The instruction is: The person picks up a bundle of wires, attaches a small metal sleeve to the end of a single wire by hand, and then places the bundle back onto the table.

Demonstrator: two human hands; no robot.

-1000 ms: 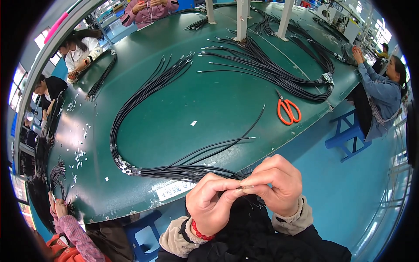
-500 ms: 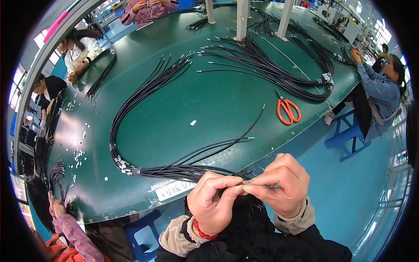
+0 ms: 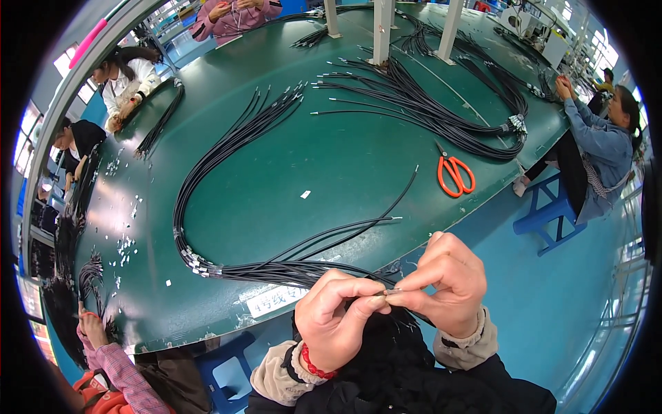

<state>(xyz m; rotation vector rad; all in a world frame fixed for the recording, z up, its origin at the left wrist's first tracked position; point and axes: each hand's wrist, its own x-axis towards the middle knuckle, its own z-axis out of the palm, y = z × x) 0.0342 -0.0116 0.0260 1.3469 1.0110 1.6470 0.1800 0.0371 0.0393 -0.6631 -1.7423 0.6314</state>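
A long bundle of black cables (image 3: 181, 207) curves across the green table, wrapped with white tags near its lower bend. Its near end runs to my hands at the table's front edge. My left hand (image 3: 336, 310) pinches a cable end between thumb and forefinger. Tip to tip with it, my right hand (image 3: 445, 286) is closed on the same cable end, with a small silvery bit showing between the fingertips. Several other cable ends hang below my fingers over my dark clothing. Two or three loose cables (image 3: 345, 231) fan out above the bundle.
Orange-handled scissors (image 3: 456, 176) lie at the table's right edge. A second cable bundle (image 3: 427, 110) is beyond, near white posts (image 3: 381, 34). White scraps (image 3: 124, 248) litter the left side of the green table (image 3: 276, 179). Co-workers sit around it; a blue stool (image 3: 548, 214) is at right.
My right hand has shifted slightly and its fingers have lifted a little, still at the cable end. My left hand stays nearly still. At lower left, a co-worker's hand has moved slightly.
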